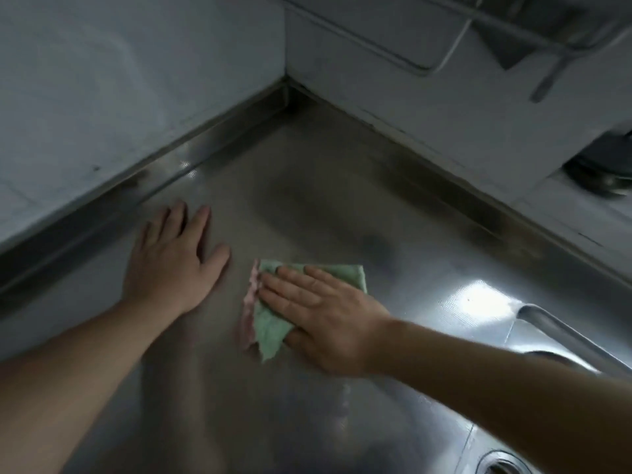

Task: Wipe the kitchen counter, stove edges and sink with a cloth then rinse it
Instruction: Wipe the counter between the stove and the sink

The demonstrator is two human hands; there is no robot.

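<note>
Fingers [290, 278] of the right hand [328, 313] lie straight and close together, flat on top of the cloth [270, 326], pressing it to the counter [307, 206]; no curl around the cloth, palm down. Thumb sits at the near edge of the cloth, partly under the hand. Left hand [171, 261] rests palm down on the bare counter just left of the cloth, not touching it; fingers slightly spread, pointing toward the back wall, holding nothing.

Cloth: green on top w/ a pink layer showing along its left edge, folded, lying approx. mid-counter, between the two hands. Far and left parts stick out from under the right hand.

Counter: stainless steel, w/ a raised metal lip along the left and back walls, meeting at the corner [287, 87]. Bright reflection on the surface right of the cloth.

Right side: faucet spout [561, 333] crosses above the right forearm. Sink drain [502, 463] visible at bottom right, partly cut off. Rack w/ wire frame [444, 46] on the wall, upper right; contents blurred.
</note>
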